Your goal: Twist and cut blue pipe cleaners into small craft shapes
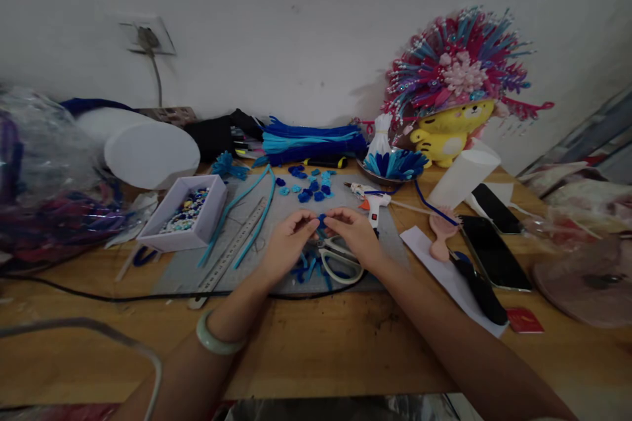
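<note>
My left hand (291, 237) and my right hand (356, 233) meet above the grey mat (172, 276), fingertips pinched on a small dark blue fuzzy piece (322, 220) between them. It looks like a bit of pipe cleaner; its exact shape is hidden by the fingers. Scissors (340, 262) with pale handles lie below my right hand, among blue pipe cleaner scraps (309, 270). Beyond my hands, several small curled blue pieces (305, 196) are spread on the mat. A metal ruler (234, 250) and a folded light blue pipe cleaner (257, 230) lie left of my left hand.
A white box of beads (212, 227) stands at the left. On the right are a glue gun (376, 209), a bowl (385, 179) with blue pieces, a pink brush (442, 237) and a phone (488, 253). A black cable (123, 298) crosses the table's front.
</note>
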`<state>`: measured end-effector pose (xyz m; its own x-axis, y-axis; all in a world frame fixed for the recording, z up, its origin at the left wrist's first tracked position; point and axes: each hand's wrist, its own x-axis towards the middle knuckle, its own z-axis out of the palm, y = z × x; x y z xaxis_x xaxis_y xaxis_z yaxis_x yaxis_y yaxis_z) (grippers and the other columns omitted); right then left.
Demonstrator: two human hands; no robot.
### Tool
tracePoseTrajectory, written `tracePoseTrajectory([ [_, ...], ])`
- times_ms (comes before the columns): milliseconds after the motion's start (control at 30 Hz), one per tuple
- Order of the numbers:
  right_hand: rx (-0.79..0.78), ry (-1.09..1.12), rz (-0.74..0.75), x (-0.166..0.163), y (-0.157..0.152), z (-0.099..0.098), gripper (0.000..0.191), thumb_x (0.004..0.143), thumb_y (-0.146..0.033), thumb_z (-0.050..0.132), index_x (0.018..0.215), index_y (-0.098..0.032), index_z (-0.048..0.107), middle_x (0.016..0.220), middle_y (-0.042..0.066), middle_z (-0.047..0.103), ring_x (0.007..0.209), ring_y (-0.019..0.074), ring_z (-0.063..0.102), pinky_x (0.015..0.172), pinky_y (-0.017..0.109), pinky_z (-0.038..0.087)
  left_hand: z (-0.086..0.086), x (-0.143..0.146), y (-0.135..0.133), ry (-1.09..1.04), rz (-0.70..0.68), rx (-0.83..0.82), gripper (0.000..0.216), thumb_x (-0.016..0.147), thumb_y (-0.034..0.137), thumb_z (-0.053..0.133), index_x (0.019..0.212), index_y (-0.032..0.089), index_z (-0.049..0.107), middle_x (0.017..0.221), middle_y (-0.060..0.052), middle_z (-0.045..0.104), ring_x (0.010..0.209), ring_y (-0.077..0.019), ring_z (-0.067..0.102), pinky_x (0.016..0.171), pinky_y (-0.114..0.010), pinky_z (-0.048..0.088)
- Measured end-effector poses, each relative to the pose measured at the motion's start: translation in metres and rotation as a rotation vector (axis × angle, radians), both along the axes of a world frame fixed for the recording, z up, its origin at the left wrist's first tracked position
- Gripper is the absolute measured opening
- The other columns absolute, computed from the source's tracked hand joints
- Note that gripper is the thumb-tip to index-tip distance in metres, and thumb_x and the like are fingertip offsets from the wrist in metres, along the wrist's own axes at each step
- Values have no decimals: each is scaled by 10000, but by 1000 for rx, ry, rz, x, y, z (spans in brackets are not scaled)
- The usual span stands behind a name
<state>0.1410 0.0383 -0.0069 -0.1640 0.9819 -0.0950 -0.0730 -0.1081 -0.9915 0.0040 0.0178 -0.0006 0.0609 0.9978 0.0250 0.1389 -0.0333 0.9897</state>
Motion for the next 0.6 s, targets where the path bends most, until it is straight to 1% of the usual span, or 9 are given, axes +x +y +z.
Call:
tracePoseTrajectory([
  [67, 57, -54, 3, 0, -1, 1, 122, 639, -280, 613, 698, -179, 576, 618, -32, 565, 578, 107, 540, 604, 254, 438, 0, 0, -1, 50, 0, 11, 144, 749, 307, 499, 789, 174, 538, 664, 33, 535, 587, -102, 526, 599, -222, 408],
  [133, 129, -120, 37, 1, -1, 1, 113, 664, -283, 586, 706, -180, 567, 622, -31, 552, 588, 105, 527, 595, 242, 428, 1, 1, -3, 132, 7, 51, 136, 764, 296, 477, 793, 183, 545, 643, 33, 531, 573, -107, 513, 588, -225, 395],
  [233, 217, -203, 119, 4, -1, 1, 84, 696, -265, 540, 714, -185, 557, 634, -29, 537, 580, 100, 500, 570, 228, 402, 3, 0, -4, 259, -3, 154, 107, 755, 243, 481, 703, 191, 558, 577, 33, 509, 557, -112, 473, 583, -224, 366],
  [300, 228, -209, 176, 5, -1, 1, 79, 702, -263, 523, 706, -188, 548, 631, -33, 516, 556, 93, 467, 550, 223, 378, 4, -2, -4, 269, -39, 178, 118, 739, 210, 490, 640, 191, 552, 534, 35, 488, 539, -111, 448, 568, -220, 347],
  [367, 221, -166, 214, 6, -2, 2, 90, 699, -278, 526, 693, -189, 536, 625, -40, 490, 544, 87, 435, 546, 219, 360, 2, -3, -3, 178, -79, 119, 117, 738, 207, 484, 644, 190, 551, 501, 42, 460, 502, -105, 424, 533, -217, 330],
  [467, 206, -48, 235, 5, -6, 3, 134, 685, -319, 558, 678, -188, 529, 633, -42, 465, 556, 83, 410, 556, 215, 348, -3, -4, -1, -48, -146, -24, 111, 737, 244, 494, 668, 176, 548, 470, 51, 415, 467, -93, 401, 502, -211, 319],
  [533, 161, 65, 224, 2, -9, 2, 165, 665, -348, 583, 698, -192, 538, 646, -40, 466, 556, 82, 404, 552, 213, 347, -5, -4, -1, -208, -189, -91, 121, 718, 271, 531, 662, 164, 539, 484, 48, 412, 482, -88, 415, 515, -211, 339],
  [600, 80, 192, 203, -1, -11, 0, 198, 643, -366, 603, 732, -200, 541, 664, -39, 474, 550, 81, 409, 545, 216, 352, -5, -3, -2, -342, -200, -137, 135, 695, 288, 564, 673, 157, 535, 514, 40, 426, 509, -89, 439, 534, -214, 363],
])
